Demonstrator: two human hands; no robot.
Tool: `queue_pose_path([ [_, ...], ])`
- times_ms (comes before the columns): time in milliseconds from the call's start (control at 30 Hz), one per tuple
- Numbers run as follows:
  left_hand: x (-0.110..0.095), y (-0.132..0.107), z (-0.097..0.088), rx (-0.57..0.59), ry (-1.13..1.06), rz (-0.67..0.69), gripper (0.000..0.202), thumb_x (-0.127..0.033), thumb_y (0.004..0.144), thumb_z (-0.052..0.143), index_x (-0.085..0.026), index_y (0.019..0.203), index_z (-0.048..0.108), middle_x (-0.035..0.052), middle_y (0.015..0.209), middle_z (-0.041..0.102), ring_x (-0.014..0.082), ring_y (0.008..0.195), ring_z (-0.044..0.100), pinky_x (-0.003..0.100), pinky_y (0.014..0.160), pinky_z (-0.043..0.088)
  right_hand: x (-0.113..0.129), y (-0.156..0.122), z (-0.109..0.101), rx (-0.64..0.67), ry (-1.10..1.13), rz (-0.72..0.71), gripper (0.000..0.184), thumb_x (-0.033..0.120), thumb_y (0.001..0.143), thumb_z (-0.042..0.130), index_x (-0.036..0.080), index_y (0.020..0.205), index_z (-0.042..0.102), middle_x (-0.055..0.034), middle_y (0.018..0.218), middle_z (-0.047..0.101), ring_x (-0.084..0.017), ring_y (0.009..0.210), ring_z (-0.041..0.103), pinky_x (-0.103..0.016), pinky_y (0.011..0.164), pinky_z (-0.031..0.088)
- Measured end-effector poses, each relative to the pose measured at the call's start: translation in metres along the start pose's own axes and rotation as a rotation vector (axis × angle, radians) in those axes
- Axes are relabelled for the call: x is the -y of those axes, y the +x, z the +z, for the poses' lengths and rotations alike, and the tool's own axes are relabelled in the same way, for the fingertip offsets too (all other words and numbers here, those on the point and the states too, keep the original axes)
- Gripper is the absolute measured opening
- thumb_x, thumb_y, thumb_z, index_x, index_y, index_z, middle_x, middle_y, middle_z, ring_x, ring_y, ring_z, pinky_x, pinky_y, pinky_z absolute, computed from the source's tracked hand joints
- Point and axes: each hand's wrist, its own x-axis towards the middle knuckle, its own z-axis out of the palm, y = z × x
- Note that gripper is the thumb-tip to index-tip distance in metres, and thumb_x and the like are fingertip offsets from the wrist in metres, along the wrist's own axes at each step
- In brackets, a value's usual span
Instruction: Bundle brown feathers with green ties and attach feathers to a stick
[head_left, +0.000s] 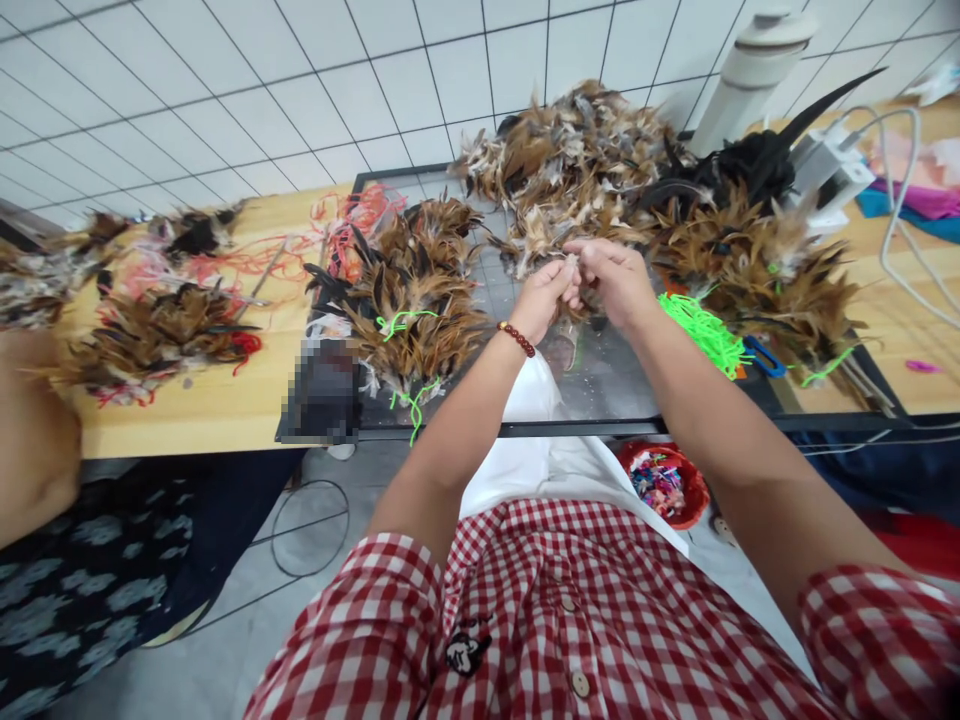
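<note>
My left hand and my right hand meet over the glass table top, fingers pinched together on a small bunch of brown feathers between them. A dark red bead bracelet circles my left wrist. Just beyond the hands lies a big heap of brown and white feathers. A tied bundle of brown feathers with a green cord sits left of my left hand. More brown feathers and a pile of neon green cord lie right of my right hand.
A wooden table at left carries feather bundles and red cord. Another person's arm is at far left. A red bowl of small bits sits below the table. A white machine and cables stand at right.
</note>
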Motion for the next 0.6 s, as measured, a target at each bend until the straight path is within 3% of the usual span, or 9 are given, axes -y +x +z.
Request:
queue_pose_path([
  [100, -0.002, -0.002, 0.000, 0.087, 0.018, -0.068, 0.031, -0.047, 0.093, 0.074, -0.020, 0.082, 0.062, -0.0074, 0.054, 0.042, 0.0078, 0.047, 0.051, 0.026, 0.059, 0.055, 0.005, -0.002, -0.001, 0.059, 0.261, 0.138, 0.075, 0.092, 0.067, 0.069, 0.025, 0.100, 0.081, -0.0016, 0.069, 0.062, -0.020, 0.064, 0.064, -0.037, 0.058, 0.057],
  [233, -0.003, -0.003, 0.001, 0.118, -0.013, -0.093, 0.026, -0.041, 0.095, 0.073, -0.019, 0.085, 0.065, -0.0058, 0.056, 0.049, 0.0081, 0.049, 0.054, 0.026, 0.060, 0.055, 0.007, -0.004, 0.000, 0.033, 0.318, 0.201, 0.066, 0.087, 0.058, 0.081, 0.026, 0.081, 0.076, -0.0003, 0.063, 0.059, -0.019, 0.056, 0.061, -0.035, 0.049, 0.052],
  [400, 0.004, 0.002, 0.002, 0.075, 0.041, 0.034, 0.029, -0.046, 0.089, 0.079, -0.019, 0.091, 0.070, -0.0009, 0.065, 0.062, 0.0133, 0.063, 0.067, 0.028, 0.067, 0.057, 0.003, 0.000, -0.002, -0.069, 0.131, 0.073, 0.059, 0.085, 0.072, 0.073, 0.026, 0.075, 0.071, -0.0033, 0.076, 0.062, -0.019, 0.063, 0.062, -0.037, 0.054, 0.053],
  [500, 0.006, 0.008, -0.001, -0.031, 0.071, 0.187, 0.035, -0.054, 0.087, 0.078, -0.020, 0.088, 0.070, -0.0010, 0.063, 0.061, 0.0142, 0.066, 0.067, 0.028, 0.068, 0.058, 0.005, 0.002, -0.004, -0.082, -0.078, -0.045, 0.054, 0.078, 0.088, 0.062, 0.026, 0.086, 0.076, -0.0054, 0.084, 0.066, -0.022, 0.081, 0.067, -0.040, 0.070, 0.058],
  [600, 0.001, 0.015, -0.008, -0.119, 0.065, 0.296, 0.040, -0.059, 0.089, 0.075, -0.020, 0.081, 0.068, -0.0011, 0.062, 0.059, 0.0141, 0.067, 0.066, 0.029, 0.070, 0.058, 0.008, 0.003, -0.013, -0.107, -0.316, -0.136, 0.041, 0.063, 0.095, 0.062, 0.027, 0.100, 0.080, -0.0072, 0.093, 0.071, -0.025, 0.094, 0.068, -0.044, 0.086, 0.058],
])
